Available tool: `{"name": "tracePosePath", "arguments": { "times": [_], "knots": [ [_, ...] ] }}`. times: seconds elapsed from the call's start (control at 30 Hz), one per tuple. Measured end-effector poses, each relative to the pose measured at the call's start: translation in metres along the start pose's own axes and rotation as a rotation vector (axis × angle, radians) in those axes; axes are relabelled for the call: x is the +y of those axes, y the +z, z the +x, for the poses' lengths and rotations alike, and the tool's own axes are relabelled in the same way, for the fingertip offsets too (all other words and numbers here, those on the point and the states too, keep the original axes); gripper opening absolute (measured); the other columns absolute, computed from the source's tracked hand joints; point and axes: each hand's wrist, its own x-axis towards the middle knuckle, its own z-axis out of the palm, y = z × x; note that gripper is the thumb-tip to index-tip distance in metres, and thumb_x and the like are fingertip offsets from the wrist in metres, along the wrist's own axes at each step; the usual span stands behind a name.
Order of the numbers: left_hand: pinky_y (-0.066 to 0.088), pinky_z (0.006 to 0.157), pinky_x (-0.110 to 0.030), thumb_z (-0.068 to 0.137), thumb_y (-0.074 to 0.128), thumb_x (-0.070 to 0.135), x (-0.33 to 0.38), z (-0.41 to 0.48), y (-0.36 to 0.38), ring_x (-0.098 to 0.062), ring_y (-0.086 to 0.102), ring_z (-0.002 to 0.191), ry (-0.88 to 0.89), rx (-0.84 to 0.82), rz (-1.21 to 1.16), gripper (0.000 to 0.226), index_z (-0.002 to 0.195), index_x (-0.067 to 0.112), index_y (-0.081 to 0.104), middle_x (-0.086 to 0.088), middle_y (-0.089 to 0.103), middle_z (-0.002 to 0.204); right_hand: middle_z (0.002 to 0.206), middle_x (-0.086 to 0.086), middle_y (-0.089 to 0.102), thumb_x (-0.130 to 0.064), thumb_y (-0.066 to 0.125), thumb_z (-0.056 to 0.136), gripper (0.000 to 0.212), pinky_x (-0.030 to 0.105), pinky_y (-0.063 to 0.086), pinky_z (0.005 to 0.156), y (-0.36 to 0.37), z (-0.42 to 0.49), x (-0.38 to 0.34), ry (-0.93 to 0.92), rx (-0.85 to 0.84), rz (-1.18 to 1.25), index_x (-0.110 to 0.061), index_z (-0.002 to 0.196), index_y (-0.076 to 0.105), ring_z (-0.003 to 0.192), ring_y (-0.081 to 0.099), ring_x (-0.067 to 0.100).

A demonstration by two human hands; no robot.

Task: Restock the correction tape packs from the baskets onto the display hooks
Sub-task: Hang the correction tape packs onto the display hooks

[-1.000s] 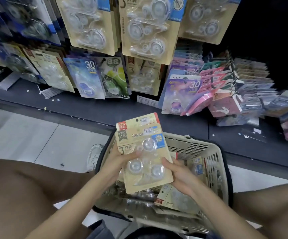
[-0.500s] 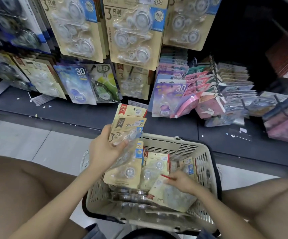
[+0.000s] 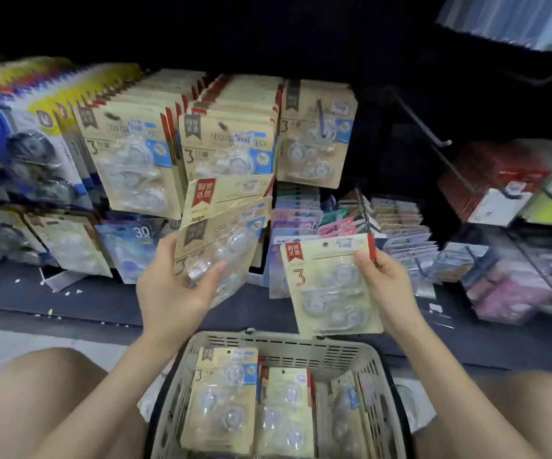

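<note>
My left hand grips a fanned stack of tan correction tape packs, raised in front of the display. My right hand holds a single tan correction tape pack by its right edge, above the basket. The beige plastic basket sits between my knees with more packs standing in it. Rows of matching tan packs hang on the display hooks above; the right-hand row shows only a few packs and its hook tip.
Blue and yellow packs hang at the left. Pastel packs and pink ones fill the lower hooks at the right. A bare metal hook juts out at the upper right. My bare knees flank the basket; a dark shelf ledge runs behind it.
My right hand lifted a single pack out of the basket. My left hand raised its stack toward the hooks. The view tilted up to the upper hanging rows.
</note>
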Motion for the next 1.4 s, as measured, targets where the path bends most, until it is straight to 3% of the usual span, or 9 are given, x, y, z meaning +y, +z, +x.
{"name": "tracePosePath", "arguments": {
  "times": [0.07,0.13,0.3,0.53,0.7,0.83,0.97,1.2,1.4],
  "knots": [
    [0.049,0.089,-0.019,0.073,0.070,0.047,0.011,0.015,-0.002,0.007,0.060,0.100,-0.014,0.035,-0.098,0.061,0.123,0.018,0.053,0.035,0.059,0.105,0.095,0.023,0.068,-0.070,0.067,0.075,0.082,0.046,0.049,0.085,0.001,0.011,-0.031,-0.020,0.054,0.113,0.007,0.100,0.061,0.085,0.063,0.035],
    [0.046,0.088,-0.009,0.076,0.079,0.032,0.024,0.032,-0.002,0.014,0.058,0.102,-0.003,0.059,-0.149,0.051,0.116,0.030,0.048,0.037,0.059,0.103,0.108,0.007,0.074,-0.057,0.065,0.081,0.053,0.050,0.051,0.096,0.006,0.021,-0.060,-0.035,0.079,0.208,-0.010,0.105,0.072,0.105,0.068,0.027],
    [0.040,0.081,0.001,0.081,0.075,0.000,0.056,0.069,0.005,0.026,0.053,0.094,0.033,0.099,-0.251,0.048,0.116,0.016,0.046,0.019,0.053,0.105,0.110,0.014,0.073,-0.039,0.062,0.088,0.032,0.058,0.050,0.098,0.023,0.048,-0.100,-0.058,0.098,0.322,-0.011,0.101,0.071,0.108,0.068,0.033],
    [0.054,0.091,-0.022,0.080,0.075,0.014,0.063,0.102,0.012,0.009,0.060,0.105,0.006,0.079,-0.343,0.052,0.120,0.029,0.046,0.022,0.059,0.111,0.105,0.014,0.074,-0.036,0.062,0.093,0.029,0.060,0.051,0.095,0.034,0.060,-0.109,-0.025,0.121,0.317,-0.010,0.100,0.072,0.104,0.068,0.036],
    [0.043,0.080,-0.001,0.081,0.074,0.005,0.064,0.110,0.014,0.022,0.055,0.095,0.010,0.097,-0.332,0.052,0.118,0.024,0.043,0.020,0.055,0.108,0.104,0.010,0.075,-0.038,0.062,0.090,0.031,0.057,0.052,0.094,0.031,0.067,-0.116,-0.051,0.105,0.303,-0.011,0.101,0.072,0.103,0.070,0.031],
    [0.046,0.081,-0.005,0.081,0.074,0.008,0.067,0.120,0.012,0.018,0.058,0.098,0.005,0.087,-0.346,0.052,0.119,0.028,0.045,0.020,0.057,0.110,0.102,0.009,0.076,-0.029,0.058,0.098,0.024,0.056,0.053,0.094,0.031,0.074,-0.117,-0.006,0.126,0.295,-0.010,0.101,0.072,0.101,0.071,0.030],
    [0.046,0.095,-0.019,0.072,0.075,0.029,0.067,0.129,0.005,0.007,0.059,0.108,-0.017,0.091,-0.340,0.053,0.117,0.036,0.047,0.019,0.061,0.113,0.100,0.009,0.076,-0.025,0.056,0.099,0.023,0.054,0.053,0.094,0.029,0.075,-0.121,0.066,0.105,0.306,-0.008,0.103,0.071,0.098,0.072,0.028],
    [0.047,0.079,-0.006,0.078,0.076,0.012,0.064,0.140,0.006,0.015,0.060,0.094,-0.036,0.061,-0.345,0.053,0.122,0.020,0.047,0.019,0.060,0.107,0.096,0.008,0.077,-0.024,0.056,0.100,0.023,0.050,0.056,0.091,0.021,0.078,-0.126,0.144,0.052,0.244,-0.008,0.103,0.073,0.094,0.073,0.026],
    [0.045,0.077,-0.003,0.071,0.075,0.027,0.068,0.140,0.010,0.018,0.058,0.090,-0.045,0.054,-0.328,0.054,0.117,0.020,0.049,0.020,0.059,0.103,0.102,0.008,0.076,-0.028,0.059,0.098,0.022,0.052,0.053,0.096,0.033,0.119,-0.113,0.209,0.085,0.312,-0.010,0.105,0.070,0.102,0.070,0.030]
  ]
}}
